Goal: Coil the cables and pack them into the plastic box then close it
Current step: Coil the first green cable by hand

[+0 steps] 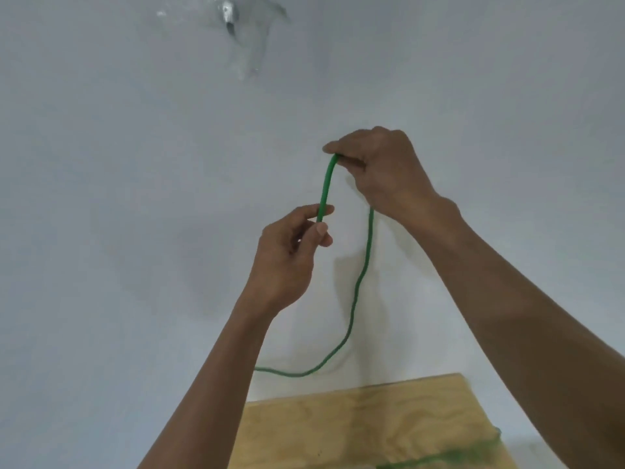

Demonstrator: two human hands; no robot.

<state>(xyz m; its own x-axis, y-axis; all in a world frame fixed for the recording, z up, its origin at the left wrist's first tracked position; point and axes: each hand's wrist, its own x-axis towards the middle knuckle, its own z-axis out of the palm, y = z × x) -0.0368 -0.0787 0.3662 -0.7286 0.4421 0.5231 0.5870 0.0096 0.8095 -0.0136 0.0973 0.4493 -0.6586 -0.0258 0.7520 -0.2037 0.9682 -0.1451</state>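
Two bare forearms reach up from the bottom of the frame over a pale plywood board that lies on a white tabletop, a blurred green streak crossing the board's near edge. Above the white surface, the left hand pinches a thin green cable between thumb and curled fingers. The right hand, higher and farther from the camera, grips the same cable with fingers folded around it. Between the two hands the cable stands as a short upright arc. From under the right hand it drops in a long, loose curve, runs toward the board, then bends left and disappears behind the left forearm. At the far top of the view sits a clear plastic object, too blurred to make out.
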